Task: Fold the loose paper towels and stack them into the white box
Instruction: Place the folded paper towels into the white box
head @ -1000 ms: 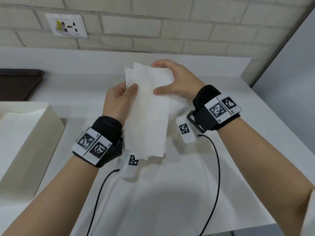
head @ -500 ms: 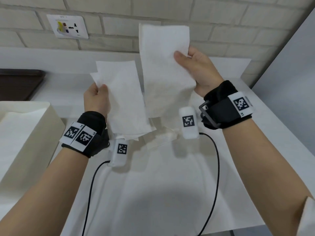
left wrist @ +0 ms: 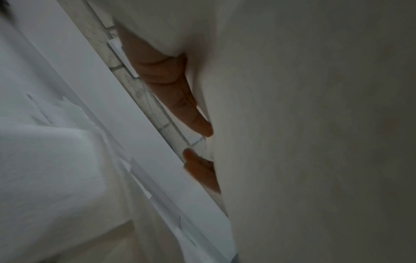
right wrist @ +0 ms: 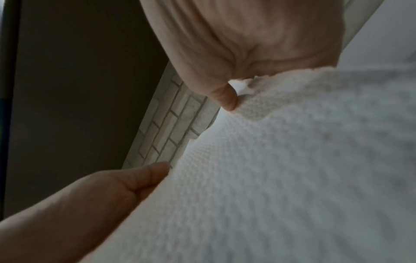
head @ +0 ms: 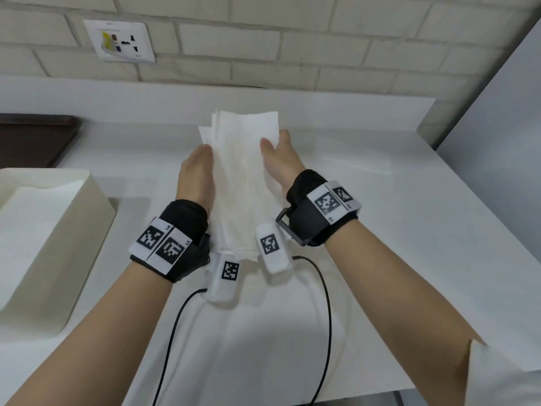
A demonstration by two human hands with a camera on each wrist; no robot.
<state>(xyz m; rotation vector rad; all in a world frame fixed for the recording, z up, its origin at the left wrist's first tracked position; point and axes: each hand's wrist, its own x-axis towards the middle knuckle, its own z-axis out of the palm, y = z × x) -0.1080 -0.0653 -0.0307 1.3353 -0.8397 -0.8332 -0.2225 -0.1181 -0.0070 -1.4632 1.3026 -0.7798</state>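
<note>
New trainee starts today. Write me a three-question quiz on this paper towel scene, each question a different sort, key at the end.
1. True or false: the paper towels already lie inside the white box.
2. The towels are held by: A) left hand only, B) right hand only, C) both hands, one on each long side.
3. Fill in: on the wall above the counter is a ____.

Key: 1 false, they are held over the counter, right of the box. 2 C. 3 power socket.

white paper towels (head: 244, 174) folded into a long stack, held above counter; white box (head: 87, 218) at left
</note>
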